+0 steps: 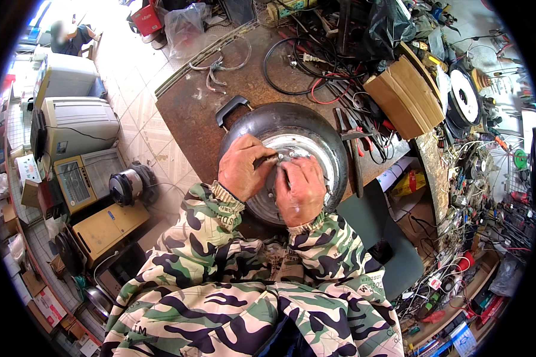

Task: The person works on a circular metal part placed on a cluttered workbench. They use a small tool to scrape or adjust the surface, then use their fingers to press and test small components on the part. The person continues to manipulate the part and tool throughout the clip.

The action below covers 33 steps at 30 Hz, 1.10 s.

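A round dark pan (298, 117) lies on the brown worktop in front of me, with a worn, whitish metal disc (323, 156) showing inside its black rim. Its black loop handle (231, 109) juts out at the far left. Over the disc, my left hand (243, 168) comes in from the left, fingers drawn together toward the middle. My right hand (301, 191) is bent beside it with curled fingers, close to the left fingertips. Both hands seem to pinch at something small near the disc's centre; the fingers hide what it is.
Pliers (352, 134) and other hand tools lie right of the pan. Coiled black cable (280, 62) and a cardboard box (404, 98) sit farther back. A grey cord (216, 70) rests at the far left of the worktop (181, 110). A dark stool (378, 223) stands near my right.
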Tool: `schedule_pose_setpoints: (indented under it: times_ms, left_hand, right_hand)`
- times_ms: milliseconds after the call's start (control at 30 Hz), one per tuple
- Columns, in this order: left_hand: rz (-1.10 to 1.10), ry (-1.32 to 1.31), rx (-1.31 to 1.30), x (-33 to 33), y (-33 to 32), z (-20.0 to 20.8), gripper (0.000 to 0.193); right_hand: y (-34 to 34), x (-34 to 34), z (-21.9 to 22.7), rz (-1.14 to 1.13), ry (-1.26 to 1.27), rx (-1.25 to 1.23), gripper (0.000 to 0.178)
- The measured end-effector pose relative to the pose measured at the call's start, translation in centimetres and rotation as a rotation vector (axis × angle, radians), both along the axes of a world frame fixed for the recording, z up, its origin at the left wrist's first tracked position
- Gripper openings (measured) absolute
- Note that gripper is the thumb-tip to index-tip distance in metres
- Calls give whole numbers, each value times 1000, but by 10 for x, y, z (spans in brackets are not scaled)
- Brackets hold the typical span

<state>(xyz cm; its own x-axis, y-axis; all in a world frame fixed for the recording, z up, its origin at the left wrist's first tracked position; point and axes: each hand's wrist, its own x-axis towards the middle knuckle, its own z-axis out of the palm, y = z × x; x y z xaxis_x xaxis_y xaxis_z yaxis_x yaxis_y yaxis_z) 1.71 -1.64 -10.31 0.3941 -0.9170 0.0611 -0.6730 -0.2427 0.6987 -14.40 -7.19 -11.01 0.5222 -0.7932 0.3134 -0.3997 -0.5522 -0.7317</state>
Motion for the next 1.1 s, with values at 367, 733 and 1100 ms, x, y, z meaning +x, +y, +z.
schedule_pose_setpoints:
  times_ms: [367, 733, 1100]
  left_hand:
    - [63, -23, -22, -4, -1, -5, 17]
    - [20, -18, -65, -3, 2, -3, 17]
    - [-25, -3, -9, 1, 1, 0, 22]
  right_hand:
    - [-9, -1, 12, 68, 42, 41, 29]
    - [-10, 5, 14, -17, 156, 52, 21]
    - [-8, 4, 11, -39, 186, -2, 18]
